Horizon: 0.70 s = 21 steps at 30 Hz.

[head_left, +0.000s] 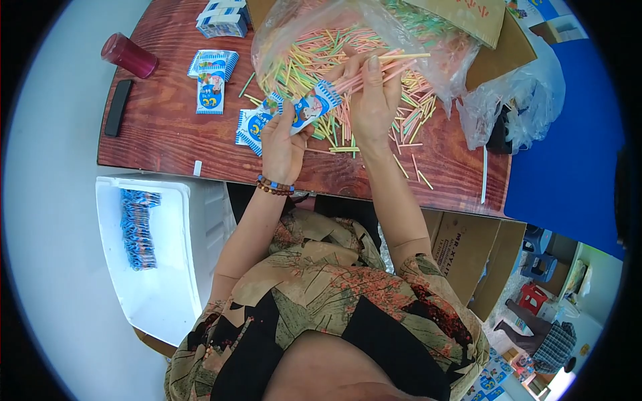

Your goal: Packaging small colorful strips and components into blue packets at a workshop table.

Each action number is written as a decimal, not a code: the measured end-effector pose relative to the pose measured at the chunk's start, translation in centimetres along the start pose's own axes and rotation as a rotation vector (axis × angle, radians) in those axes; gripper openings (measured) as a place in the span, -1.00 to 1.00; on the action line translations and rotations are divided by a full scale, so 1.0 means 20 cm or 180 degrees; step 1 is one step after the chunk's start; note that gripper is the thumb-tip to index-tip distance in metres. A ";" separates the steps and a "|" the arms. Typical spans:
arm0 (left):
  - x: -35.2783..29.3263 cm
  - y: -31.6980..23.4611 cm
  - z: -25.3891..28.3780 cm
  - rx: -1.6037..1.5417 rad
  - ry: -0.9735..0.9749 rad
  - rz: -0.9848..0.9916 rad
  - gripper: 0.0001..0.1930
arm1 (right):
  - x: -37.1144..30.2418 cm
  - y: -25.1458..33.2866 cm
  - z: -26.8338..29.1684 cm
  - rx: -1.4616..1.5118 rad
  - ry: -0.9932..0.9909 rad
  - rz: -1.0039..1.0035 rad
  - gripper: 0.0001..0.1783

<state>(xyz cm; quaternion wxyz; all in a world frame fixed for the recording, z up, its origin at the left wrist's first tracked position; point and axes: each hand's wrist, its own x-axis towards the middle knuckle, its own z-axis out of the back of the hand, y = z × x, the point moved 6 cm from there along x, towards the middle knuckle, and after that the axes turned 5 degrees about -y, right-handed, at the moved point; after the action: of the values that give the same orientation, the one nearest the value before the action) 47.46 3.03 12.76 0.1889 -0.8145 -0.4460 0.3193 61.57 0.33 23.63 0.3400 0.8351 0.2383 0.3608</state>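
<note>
My left hand (284, 144) is closed on a small blue-and-white packet (313, 108), thumb on top, its far end tilted up to the right. More packets (251, 127) of the same kind lie against or under that hand; whether it grips them too, I cannot tell. My right hand (376, 100) pinches a bunch of thin pastel sticks (405, 61), mostly pink with a yellow one. The near ends of the bunch meet the packet's upper end; whether they are inside it is hidden. Behind both hands, a heap of pink, yellow and green sticks (314, 50) spills from a clear plastic bag (271, 33).
Left on the wooden table (180, 144) are two packets (211, 90), a packet stack (222, 21), a red cup (130, 55) and a black case (118, 107). A white bin (177, 247) holds rows of packets. Cardboard boxes (468, 254) stand lower right; a person (545, 337) is beyond.
</note>
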 end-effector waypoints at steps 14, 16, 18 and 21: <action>-0.02 0.01 -0.08 -0.0098 0.0005 -0.0093 -0.78 | -0.09 -0.02 -0.06 -0.0604 -0.0502 -0.0109 -0.62; -0.02 0.02 -0.08 -0.0107 0.0024 -0.0132 -0.78 | -0.09 -0.04 -0.05 -0.0776 -0.0371 -0.0121 -0.61; -0.01 0.01 -0.08 -0.0137 0.0030 -0.0190 -0.78 | -0.12 -0.08 -0.03 -0.0754 -0.0294 -0.0167 -0.62; -0.01 0.01 -0.09 -0.0246 -0.0049 -0.0250 -0.78 | -0.16 -0.09 -0.05 -0.0604 -0.0268 -0.0373 -0.62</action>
<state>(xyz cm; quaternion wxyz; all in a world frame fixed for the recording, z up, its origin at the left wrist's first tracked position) 48.67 2.78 14.03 0.1663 -0.8006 -0.4909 0.3005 58.54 -0.13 21.38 0.4477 0.7982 0.2370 0.3259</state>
